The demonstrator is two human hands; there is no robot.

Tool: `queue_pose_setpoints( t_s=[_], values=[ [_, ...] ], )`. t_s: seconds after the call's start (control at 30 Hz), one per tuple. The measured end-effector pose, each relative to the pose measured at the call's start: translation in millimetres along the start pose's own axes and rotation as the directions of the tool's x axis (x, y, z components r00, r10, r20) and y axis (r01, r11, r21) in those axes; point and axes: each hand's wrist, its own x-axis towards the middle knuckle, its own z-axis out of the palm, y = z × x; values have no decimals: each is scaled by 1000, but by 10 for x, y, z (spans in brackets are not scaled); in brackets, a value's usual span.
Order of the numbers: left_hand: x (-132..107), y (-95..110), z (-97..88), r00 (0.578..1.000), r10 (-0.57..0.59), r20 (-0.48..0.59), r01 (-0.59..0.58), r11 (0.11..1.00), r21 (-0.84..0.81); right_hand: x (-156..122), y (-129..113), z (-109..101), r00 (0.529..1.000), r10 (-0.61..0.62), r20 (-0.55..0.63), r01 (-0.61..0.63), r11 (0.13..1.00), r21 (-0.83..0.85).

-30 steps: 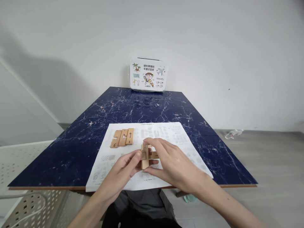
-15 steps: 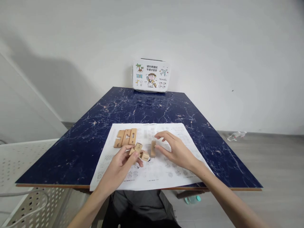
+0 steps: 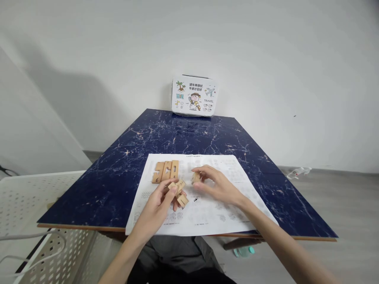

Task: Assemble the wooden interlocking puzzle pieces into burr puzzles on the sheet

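Note:
My left hand (image 3: 161,201) is closed on a small cluster of crossed wooden puzzle pieces (image 3: 179,187), held over the printed paper sheet (image 3: 213,219). One end of the cluster, marked with a dark line, points toward the lower right. To the right of it, my right hand (image 3: 217,183) grips a short wooden block (image 3: 196,178) between thumb and fingers; the fingers hide part of it. Three notched wooden pieces (image 3: 166,172) lie side by side on the sheet, beyond my left hand, with numbers written on them.
The sheet lies on a dark blue marbled table (image 3: 189,136). A white case with cartoon prints (image 3: 194,96) stands at the table's far edge against the wall. A white perforated rack (image 3: 17,205) is at the left, and a bottle (image 3: 244,251) lies on the floor below.
My right hand has picked up the block that stood on the sheet. The cluster in my left hand has turned slightly. The whole view has shifted a little.

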Motion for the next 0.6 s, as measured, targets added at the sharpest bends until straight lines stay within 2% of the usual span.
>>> queue_pose_setpoints(
  t_s=[0.1,0.17,0.4,0.6],
  values=[
    [-9,-8,-10,1000,2,-4,-2,1000,-29,71,8,-19,993,45,108,-80,936,344],
    [-11,-21,-14,1000,-3,11,3,999,-42,77,43,-30,983,74,167,-144,875,463],
    [15,-128,-1,999,14,34,-13,999,-49,58,163,-5,970,163,178,-238,778,582],
    [-5,-151,6,999,21,46,-19,999,-35,104,148,0,931,174,322,-351,671,653]
  ],
)
